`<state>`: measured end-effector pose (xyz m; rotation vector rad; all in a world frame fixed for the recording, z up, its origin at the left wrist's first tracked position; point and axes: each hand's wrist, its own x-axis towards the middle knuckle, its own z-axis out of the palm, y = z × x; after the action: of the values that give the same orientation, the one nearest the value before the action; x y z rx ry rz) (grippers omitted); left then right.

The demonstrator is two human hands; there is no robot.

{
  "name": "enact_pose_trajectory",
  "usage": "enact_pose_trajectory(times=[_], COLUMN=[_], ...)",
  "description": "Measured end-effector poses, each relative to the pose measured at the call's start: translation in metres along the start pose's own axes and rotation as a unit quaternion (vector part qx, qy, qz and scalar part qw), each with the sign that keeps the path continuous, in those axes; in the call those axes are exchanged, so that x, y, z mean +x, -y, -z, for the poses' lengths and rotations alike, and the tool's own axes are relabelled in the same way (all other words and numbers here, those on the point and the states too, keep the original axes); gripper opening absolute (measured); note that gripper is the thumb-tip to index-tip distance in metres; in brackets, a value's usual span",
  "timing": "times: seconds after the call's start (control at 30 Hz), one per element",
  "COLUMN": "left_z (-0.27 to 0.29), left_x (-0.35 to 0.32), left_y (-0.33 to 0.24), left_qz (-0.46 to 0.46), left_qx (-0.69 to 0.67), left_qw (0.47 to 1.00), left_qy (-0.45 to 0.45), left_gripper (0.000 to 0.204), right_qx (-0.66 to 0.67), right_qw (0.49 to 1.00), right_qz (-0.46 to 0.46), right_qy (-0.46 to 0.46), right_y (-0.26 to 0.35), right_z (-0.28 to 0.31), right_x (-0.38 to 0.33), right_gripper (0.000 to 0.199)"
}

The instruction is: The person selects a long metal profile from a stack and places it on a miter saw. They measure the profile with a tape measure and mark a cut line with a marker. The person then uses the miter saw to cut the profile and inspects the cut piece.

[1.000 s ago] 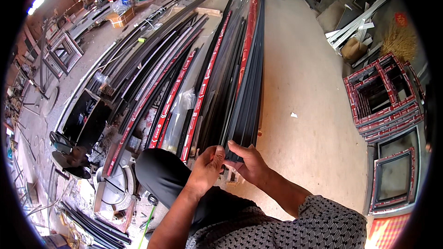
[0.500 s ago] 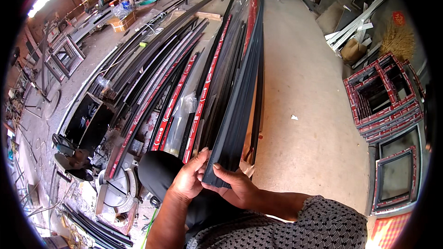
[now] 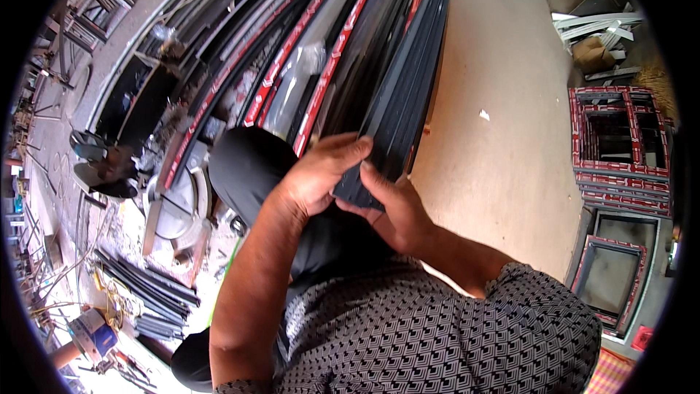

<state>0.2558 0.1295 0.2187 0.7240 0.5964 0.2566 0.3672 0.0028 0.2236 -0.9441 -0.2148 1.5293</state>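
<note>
A bundle of long dark grey profiles point(image 3: 399, 109) runs away from me, its near end between my two hands. My left hand point(image 3: 321, 169) is closed on the left side of that end, fingers laid over the top edge. From the right and below, my right hand point(image 3: 399, 211) grips the same end, thumb on the upper face and fingers underneath. Fingers partly hide the tip of the bundle. Left of it lie more long dark profiles, some with red-and-white tape point(image 3: 343, 47) along them.
My dark-clothed knee point(image 3: 255, 168) is beside my left hand. A round metal saw base point(image 3: 179, 204) stands on the left, with short black profiles point(image 3: 142, 284) below it. At right are stacked red-taped frames point(image 3: 620, 179) and white strips point(image 3: 594, 25). A pale floor strip point(image 3: 503, 66) runs between.
The view has tipped downward, so my hands and the bundle's end sit higher in the picture. My left hand's fingers have shifted further over the top of the bundle.
</note>
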Motion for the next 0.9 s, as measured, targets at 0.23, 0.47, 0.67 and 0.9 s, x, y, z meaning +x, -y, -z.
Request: enact_pose_trajectory(times=[0.23,0.47,0.67,0.9], left_z=[0.004,-0.001,0.005,0.017], left_x=[-0.004,-0.002,0.0,0.006], left_y=[-0.005,-0.004,-0.002,0.004], left_qz=[-0.007,-0.03,-0.021,-0.044], left_qx=[0.026,0.093,0.125,0.213], left_qw=[0.999,0.994,0.99,0.973], left_qy=[-0.018,-0.045,-0.063,-0.07], left_gripper=[0.024,0.024,0.021,0.022], right_qx=[-0.104,-0.111,-0.148,-0.299], right_qw=[0.993,0.992,0.983,0.949], right_qz=[-0.048,-0.058,-0.07,-0.024], right_qy=[0.029,0.03,0.077,0.093], right_y=[0.017,0.025,0.02,0.013], right_z=[0.008,0.02,0.036,0.037], right_x=[-0.004,-0.007,0.003,0.004], right_gripper=[0.047,0.051,0.047,0.043])
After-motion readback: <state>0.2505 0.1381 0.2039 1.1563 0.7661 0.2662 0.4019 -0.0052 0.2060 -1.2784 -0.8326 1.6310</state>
